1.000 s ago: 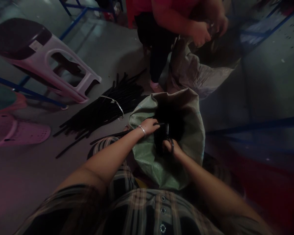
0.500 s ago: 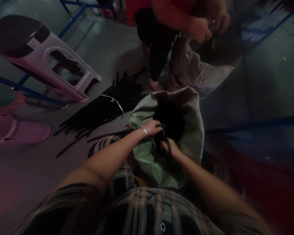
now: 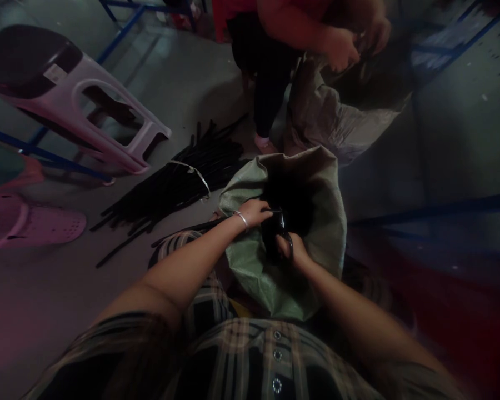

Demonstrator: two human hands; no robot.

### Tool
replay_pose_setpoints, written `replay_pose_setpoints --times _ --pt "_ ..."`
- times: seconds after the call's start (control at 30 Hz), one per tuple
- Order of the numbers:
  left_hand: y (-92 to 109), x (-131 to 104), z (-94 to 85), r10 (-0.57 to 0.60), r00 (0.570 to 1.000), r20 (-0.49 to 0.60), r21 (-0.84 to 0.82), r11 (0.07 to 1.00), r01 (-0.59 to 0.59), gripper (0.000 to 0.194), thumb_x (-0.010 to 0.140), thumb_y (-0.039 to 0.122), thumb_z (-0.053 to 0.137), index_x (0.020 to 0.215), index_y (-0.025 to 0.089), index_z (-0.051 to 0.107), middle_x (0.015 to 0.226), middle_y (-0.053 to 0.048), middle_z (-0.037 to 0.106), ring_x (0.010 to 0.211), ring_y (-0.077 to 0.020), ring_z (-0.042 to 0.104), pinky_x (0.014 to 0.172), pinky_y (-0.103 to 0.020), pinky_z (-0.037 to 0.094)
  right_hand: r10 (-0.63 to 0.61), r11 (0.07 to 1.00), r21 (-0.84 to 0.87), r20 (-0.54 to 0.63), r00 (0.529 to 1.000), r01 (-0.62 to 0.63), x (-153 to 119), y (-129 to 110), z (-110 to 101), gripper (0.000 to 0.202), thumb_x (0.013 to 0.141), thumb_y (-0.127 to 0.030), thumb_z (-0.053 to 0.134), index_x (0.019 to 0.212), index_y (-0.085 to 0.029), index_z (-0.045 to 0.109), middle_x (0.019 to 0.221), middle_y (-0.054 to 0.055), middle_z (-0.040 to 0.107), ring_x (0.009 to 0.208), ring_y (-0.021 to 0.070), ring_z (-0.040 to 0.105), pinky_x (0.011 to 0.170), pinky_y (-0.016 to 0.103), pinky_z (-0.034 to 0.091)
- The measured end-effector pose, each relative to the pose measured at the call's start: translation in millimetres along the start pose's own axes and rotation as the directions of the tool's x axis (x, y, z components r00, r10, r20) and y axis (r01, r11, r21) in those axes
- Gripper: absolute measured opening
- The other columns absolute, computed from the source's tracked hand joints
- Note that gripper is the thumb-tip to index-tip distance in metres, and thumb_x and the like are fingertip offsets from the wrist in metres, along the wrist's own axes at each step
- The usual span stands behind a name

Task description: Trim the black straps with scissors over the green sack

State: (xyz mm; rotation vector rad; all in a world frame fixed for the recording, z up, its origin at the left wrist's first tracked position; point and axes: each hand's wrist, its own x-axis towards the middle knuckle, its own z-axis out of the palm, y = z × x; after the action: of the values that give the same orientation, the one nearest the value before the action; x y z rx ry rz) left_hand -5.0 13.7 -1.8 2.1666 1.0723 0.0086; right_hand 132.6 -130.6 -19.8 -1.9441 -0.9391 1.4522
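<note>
My left hand [image 3: 255, 214], with a silver bracelet at the wrist, is closed around a long thin black strip [image 3: 191, 229]. The strip trails back under my forearm to the left, and its front end pokes out past my fingers. Black-handled scissors [image 3: 284, 236] are gripped in my right hand [image 3: 294, 251], their blades close to the strip's tip. Both hands are over the mouth of a pale green woven sack [image 3: 244, 275]. Inside the sack lies a dark mass whose pieces I cannot make out.
On the floor to the left lies a tied bundle of black strips [image 3: 170, 189]. Behind it are a pink and dark plastic stool [image 3: 108, 116] and a pink basket [image 3: 58, 228]. Opposite, a co-worker's hands [image 3: 344, 50] work above a greyish sack [image 3: 329, 111]. Blue metal bars [image 3: 441, 211] run at the right.
My right hand has shifted slightly right and the scissor blades now show more clearly. My left hand has moved slightly left and up, still holding the strip.
</note>
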Motion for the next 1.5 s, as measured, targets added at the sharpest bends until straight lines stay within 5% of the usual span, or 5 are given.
replay_pose_setpoints --times 0.43,0.87,1.07,1.3,1.5 --pt "-0.5 1.1 -0.1 -0.013 1.000 -0.011 -0.025 1.000 0.013 0.031 0.080 0.038 0.054 0.098 0.019 0.070 0.092 -0.004 0.070 0.085 -0.0184 0.062 0.080 -0.028 0.047 0.039 0.998 0.056 -0.026 0.999 -0.038 -1.2 -3.1 -2.3 0.019 0.076 -0.032 0.052 0.063 -0.018 0.050 0.049 -0.003 0.050 0.037 0.0099 0.045 0.037 0.021 0.035" --pt "14.4 -3.4 -1.5 -0.015 1.000 0.020 -0.003 1.000 0.015 0.027 0.079 0.035 0.055 0.095 0.020 0.070 0.091 -0.003 0.070 0.085 -0.0168 0.062 0.078 -0.025 0.047 -0.098 0.979 -0.162 0.168 0.981 0.125 10.6 14.1 0.2 0.014 0.079 -0.030 0.049 0.081 -0.018 0.056 0.074 0.002 0.064 0.067 0.0147 0.057 0.061 0.023 0.043" --pt "14.3 -3.6 0.9 0.006 1.000 0.026 -0.003 1.000 -0.006 0.027 0.079 0.036 0.055 0.096 0.021 0.070 0.091 -0.002 0.070 0.085 -0.0169 0.063 0.078 -0.025 0.047 -0.161 0.970 -0.161 0.128 0.979 0.181 3.7 9.3 -2.3 0.020 0.080 -0.034 0.047 0.070 -0.018 0.053 0.064 0.001 0.060 0.058 0.0134 0.055 0.055 0.023 0.041" --pt "9.3 -2.9 -4.0 -0.027 1.000 0.010 0.018 0.999 0.026 0.029 0.080 0.036 0.054 0.099 0.021 0.070 0.094 -0.003 0.070 0.087 -0.0175 0.062 0.080 -0.026 0.047 -0.009 0.998 -0.069 0.029 1.000 0.011 1.1 0.7 -2.2 0.022 0.079 -0.033 0.048 0.063 -0.018 0.052 0.053 0.001 0.057 0.042 0.0124 0.052 0.042 0.022 0.039" --pt "4.4 -2.6 -8.4 -0.049 0.999 0.000 -0.002 0.999 0.049 0.029 0.079 0.038 0.055 0.098 0.021 0.070 0.093 -0.002 0.070 0.087 -0.0173 0.062 0.079 -0.025 0.046 0.002 1.000 0.031 -0.046 0.999 -0.001 1.8 2.6 -2.4 0.029 0.078 -0.043 0.053 0.064 -0.018 0.051 0.050 0.000 0.054 0.038 0.0104 0.047 0.036 0.021 0.037"
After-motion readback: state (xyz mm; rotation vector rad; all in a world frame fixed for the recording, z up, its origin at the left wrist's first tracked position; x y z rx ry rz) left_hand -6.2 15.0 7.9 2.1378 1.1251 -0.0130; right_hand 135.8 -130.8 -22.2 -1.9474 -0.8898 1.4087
